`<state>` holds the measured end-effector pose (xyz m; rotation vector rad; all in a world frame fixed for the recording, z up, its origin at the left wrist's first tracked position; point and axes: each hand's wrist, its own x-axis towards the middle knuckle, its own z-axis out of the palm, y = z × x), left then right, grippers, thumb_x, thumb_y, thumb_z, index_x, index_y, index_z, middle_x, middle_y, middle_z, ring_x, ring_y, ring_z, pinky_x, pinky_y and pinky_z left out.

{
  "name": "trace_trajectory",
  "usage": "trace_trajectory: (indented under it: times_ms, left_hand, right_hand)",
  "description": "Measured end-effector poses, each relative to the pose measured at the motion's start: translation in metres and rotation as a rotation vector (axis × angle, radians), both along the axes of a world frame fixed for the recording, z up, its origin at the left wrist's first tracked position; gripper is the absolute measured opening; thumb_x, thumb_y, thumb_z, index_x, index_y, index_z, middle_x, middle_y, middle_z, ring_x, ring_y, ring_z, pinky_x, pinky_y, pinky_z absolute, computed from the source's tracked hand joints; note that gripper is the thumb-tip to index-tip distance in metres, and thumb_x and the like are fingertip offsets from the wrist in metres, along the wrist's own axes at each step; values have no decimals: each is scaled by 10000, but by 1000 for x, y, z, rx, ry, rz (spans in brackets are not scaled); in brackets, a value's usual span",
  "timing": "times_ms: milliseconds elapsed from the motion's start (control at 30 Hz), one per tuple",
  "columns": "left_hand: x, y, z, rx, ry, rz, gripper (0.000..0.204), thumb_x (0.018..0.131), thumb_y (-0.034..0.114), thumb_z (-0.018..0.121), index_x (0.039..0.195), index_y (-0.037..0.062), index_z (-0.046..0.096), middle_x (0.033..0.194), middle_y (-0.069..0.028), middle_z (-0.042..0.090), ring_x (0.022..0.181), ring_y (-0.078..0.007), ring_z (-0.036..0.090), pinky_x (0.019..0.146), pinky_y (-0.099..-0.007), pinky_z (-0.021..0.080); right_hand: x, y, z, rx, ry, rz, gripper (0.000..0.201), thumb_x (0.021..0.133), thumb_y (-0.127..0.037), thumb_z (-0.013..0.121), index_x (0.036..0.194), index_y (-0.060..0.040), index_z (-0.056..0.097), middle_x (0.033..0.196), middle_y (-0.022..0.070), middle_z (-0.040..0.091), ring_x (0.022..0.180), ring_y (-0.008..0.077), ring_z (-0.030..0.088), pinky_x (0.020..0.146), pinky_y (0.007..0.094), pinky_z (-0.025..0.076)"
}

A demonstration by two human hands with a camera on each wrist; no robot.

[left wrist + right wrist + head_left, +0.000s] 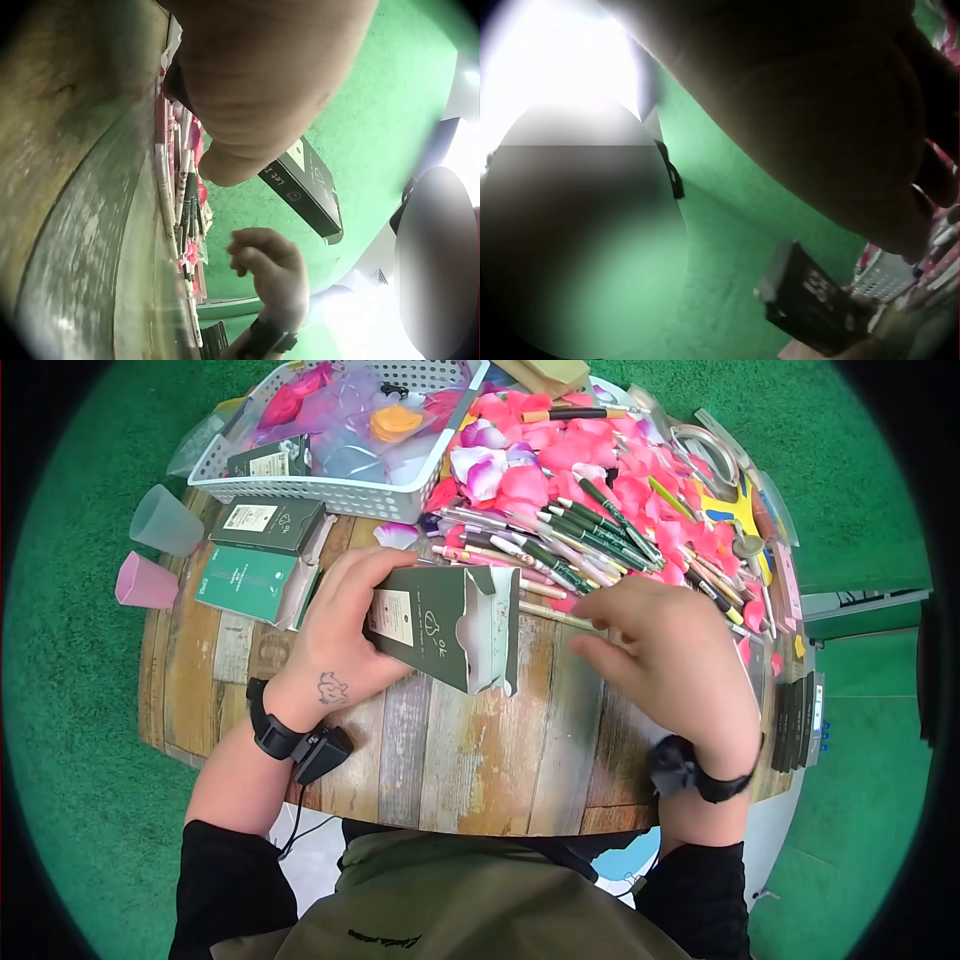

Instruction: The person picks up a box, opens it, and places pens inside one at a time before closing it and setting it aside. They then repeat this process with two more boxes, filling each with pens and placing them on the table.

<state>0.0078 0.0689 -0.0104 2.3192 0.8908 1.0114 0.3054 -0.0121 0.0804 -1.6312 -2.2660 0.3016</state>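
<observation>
Above the weathered wood-plank bench [480, 760], the left hand [345, 625] grips a dark-green, open-ended cardboard box [440, 630] at its three o'clock; the right hand [670, 655], loosely bent, hovers apart, the box at its nine. Slim multicoloured pens [598, 538] lie beyond, at two o'clock.

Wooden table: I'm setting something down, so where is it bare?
Bare: the near middle of the table, between its near edge and the held box; a smaller patch between the left hand, green boxes and left edge. Crowded: far side, with pens, petals and white basket.
</observation>
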Motion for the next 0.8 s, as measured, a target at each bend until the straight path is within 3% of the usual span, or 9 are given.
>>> trace_trajectory:
  times_ms: [33, 133, 300, 433, 533, 600, 667, 733, 800]
  left_hand:
    - [0, 0, 0, 10, 3, -4, 704, 714, 155, 920, 1328, 55, 592, 1207, -147, 643, 1124, -362, 633, 996, -439, 508]
    - [-1, 0, 1, 25, 11, -16, 701, 716, 149, 915, 1330, 54, 591, 1224, -151, 644, 1139, -366, 631, 1007, -442, 505]
    - [-3, 2, 1, 35, 12, -25, 691, 724, 144, 903, 1334, 54, 589, 1240, -154, 644, 1172, -373, 627, 1029, -447, 500]
    - [-3, 2, -1, 8, 26, -3, 680, 732, 144, 892, 1335, 60, 590, 1244, -150, 645, 1188, -370, 627, 1042, -445, 500]
    - [-2, 1, 2, -9, 30, -1, 666, 736, 139, 882, 1334, 71, 595, 1256, -144, 647, 1196, -364, 627, 1050, -443, 499]
    - [-2, 2, 3, -22, 53, -21, 657, 738, 133, 877, 1332, 80, 602, 1264, -137, 650, 1199, -360, 628, 1052, -441, 500]
    - [-1, 2, 3, -32, 66, -31, 651, 738, 130, 874, 1330, 87, 608, 1267, -131, 653, 1200, -358, 629, 1052, -441, 500]
    - [0, 2, 3, -40, 66, -34, 646, 737, 128, 873, 1328, 92, 614, 1267, -126, 657, 1202, -357, 629, 1052, -441, 501]
    - [0, 2, -1, -44, 77, -25, 645, 736, 134, 877, 1325, 91, 616, 1260, -125, 660, 1201, -357, 630, 1051, -442, 501]
  right_hand:
    - [-3, 3, -4, -108, -135, -42, 209, 863, -212, 763, 963, -29, 743, 940, 162, 742, 895, 390, 719, 774, 502, 565]
    - [-3, 10, -36, -109, -233, -84, 188, 873, -201, 740, 962, -36, 750, 910, 163, 735, 893, 375, 733, 769, 494, 585]
    - [-6, 15, -53, -165, -314, -124, 170, 882, -177, 704, 947, -24, 738, 887, 179, 738, 868, 387, 740, 760, 513, 596]
    - [-3, 13, -34, -228, -309, -149, 171, 888, -172, 686, 944, -15, 721, 852, 178, 745, 802, 382, 742, 723, 511, 587]
    - [9, 2, 7, -175, -79, -161, 158, 901, -159, 696, 942, -7, 701, 806, 168, 734, 723, 342, 728, 656, 453, 559]
    - [10, -9, 35, -156, 137, -279, 118, 916, -112, 718, 951, -2, 693, 754, 138, 701, 651, 251, 686, 604, 370, 505]
    - [14, -21, 41, 41, 359, -302, 110, 932, -23, 720, 1034, 18, 713, 725, 41, 647, 649, 87, 590, 594, 270, 439]
    - [4, -32, 44, 152, 758, -351, 126, 915, -23, 740, 1022, 37, 710, 728, 20, 651, 657, 65, 580, 602, 246, 435]
    - [11, -38, 50, 97, 702, -153, 123, 886, -33, 775, 972, 37, 721, 751, 39, 691, 640, 82, 603, 593, 236, 449]
